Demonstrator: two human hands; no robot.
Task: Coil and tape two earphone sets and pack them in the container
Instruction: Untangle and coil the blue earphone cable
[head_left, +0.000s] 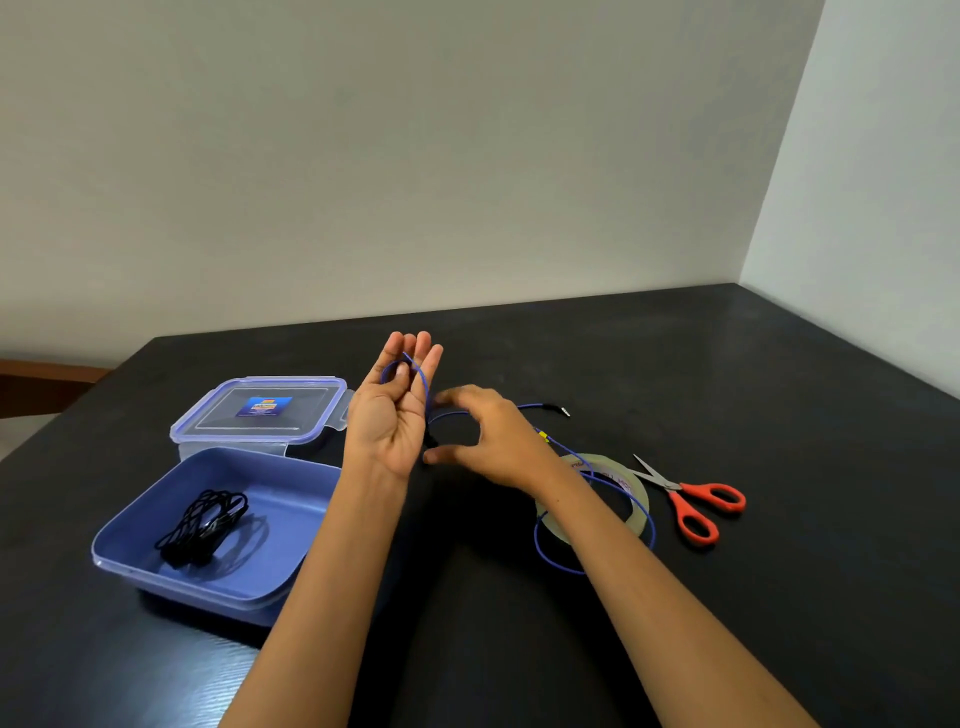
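My left hand is raised with its palm toward me and fingers straight up. Its thumb pins a loop of the blue earphone cable against the fingers. My right hand, blurred, is just to the right, with the cable running into its curled fingers. The rest of the cable trails over the tape roll, and its jack lies on the table. A coiled black earphone set lies inside the open blue container.
The container's clear lid lies flat behind the container. Orange-handled scissors rest to the right of the tape roll. All of this sits on a black table pushed into a corner of grey walls.
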